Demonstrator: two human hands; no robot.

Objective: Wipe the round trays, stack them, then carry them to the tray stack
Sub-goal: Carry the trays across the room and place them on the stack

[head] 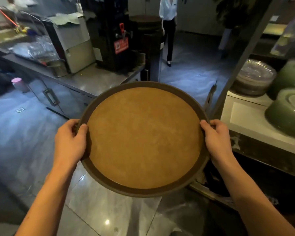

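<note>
the carry looks to be the step in hand: the round brown tray with a dark rim and tan cork-like surface (143,138) is held level in the air over the grey tiled floor (24,133), the left hand (70,143) clasped on its left rim with the thumb on top, the right hand (217,142) clasped on the right rim the same way. whether more trays sit stacked beneath it cannot be told from above. a dark stack of round trays (146,21) stands ahead beside the black machine (109,31), likely the goal, so the next move calls for walking forward and keeping the tray flat, minding the person in a white shirt (168,17) in the aisle. the red label (121,46) on the machine carries a square code; its writing is too blurred to read.
</note>
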